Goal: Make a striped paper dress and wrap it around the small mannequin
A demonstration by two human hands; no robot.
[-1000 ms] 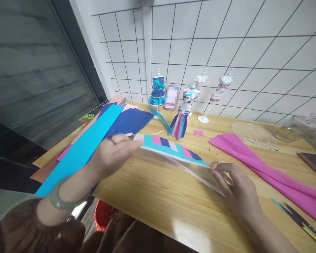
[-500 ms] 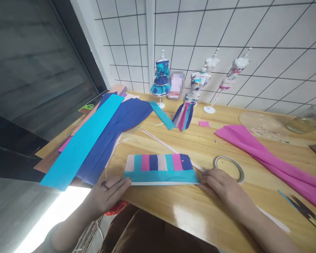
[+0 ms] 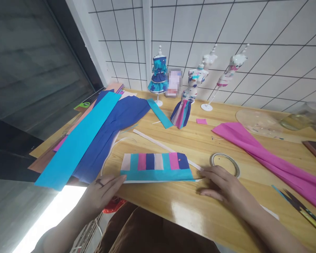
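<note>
A strip-pieced fabric panel (image 3: 154, 175) lies flat on the table in front of me. Its far part is striped pink, teal, magenta and navy; a teal band runs along the near part, with a thin white edge below it. My left hand (image 3: 106, 188), a ring on one finger, has its fingertips closed at the panel's near left corner. Off the panel's right end, my right hand (image 3: 218, 184) has its thumb spread from its fingers. Its fingertips are by the end of a narrow white strip (image 3: 158, 142), in front of a tape roll (image 3: 235, 165).
Teal fabric (image 3: 79, 140) and navy fabric (image 3: 107, 137) are piled on the left. Small dress forms stand at the back, one in a blue dress (image 3: 159, 73), another above a striped skirt (image 3: 181, 114). Magenta cloth (image 3: 252, 147) and scissors (image 3: 305, 211) lie on the right.
My right hand has come off the panel's right corner, its thumb now apart from the fingers. My left hand stays at the left corner. The whole view has shifted slightly.
</note>
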